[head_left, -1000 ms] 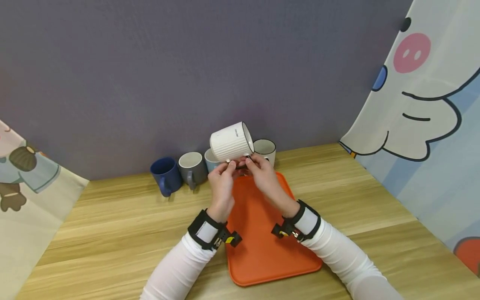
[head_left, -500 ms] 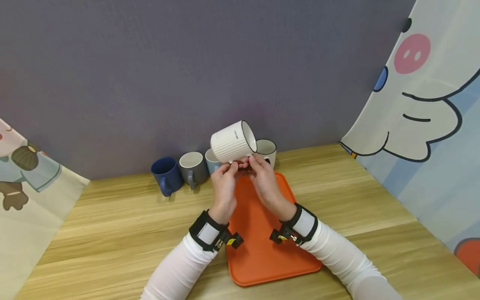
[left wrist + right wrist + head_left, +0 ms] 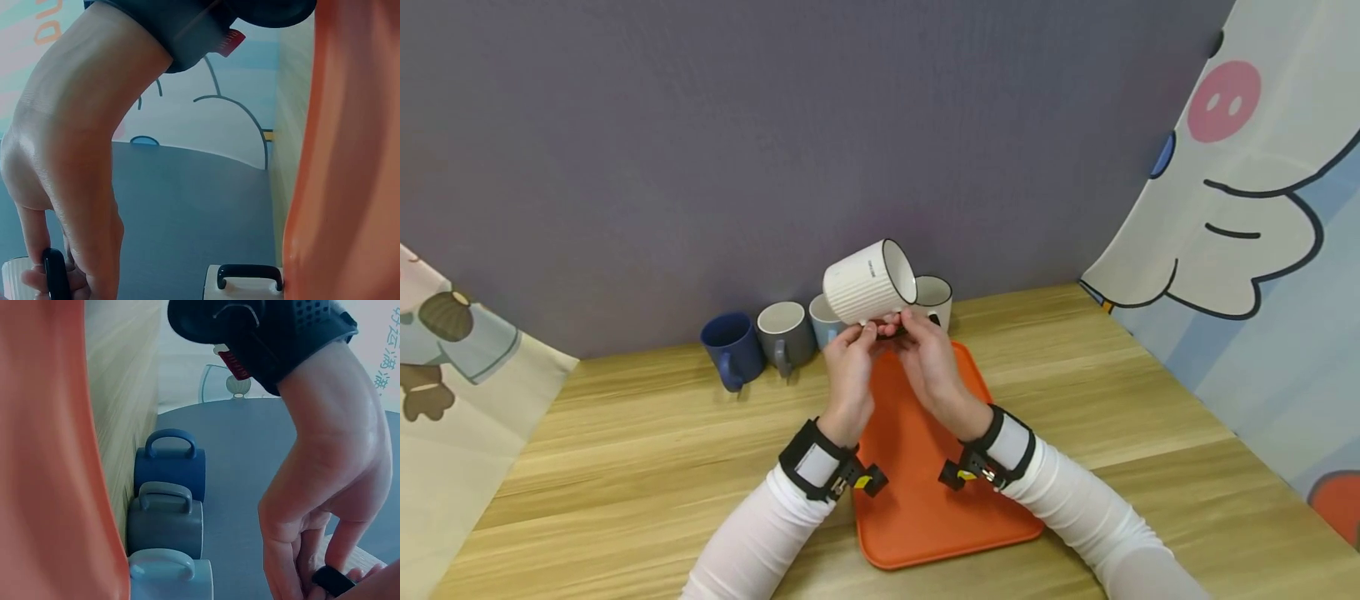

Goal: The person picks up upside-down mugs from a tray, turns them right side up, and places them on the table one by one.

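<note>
A white ribbed mug (image 3: 861, 287) with a black rim is held up in front of the wall, tipped on its side with its mouth toward the right. Its black handle (image 3: 55, 275) points down toward the person. My left hand (image 3: 848, 375) pinches the handle near the mug's base end. At the rim end, my right hand (image 3: 936, 371) grips the same handle between thumb and fingers. In the right wrist view the black handle (image 3: 333, 581) shows between the fingertips. Fingers hide most of the handle in the head view.
Below the hands lies an orange tray (image 3: 917, 500) on the wooden table (image 3: 647, 467). Along the grey wall stand a dark blue mug (image 3: 733, 346), a grey mug (image 3: 786, 337), a light blue mug (image 3: 824, 318) and a white black-rimmed mug (image 3: 934, 296).
The mug has shifted slightly to the right and its mouth has turned a little more toward the person. Both hands keep their hold on the handle.
</note>
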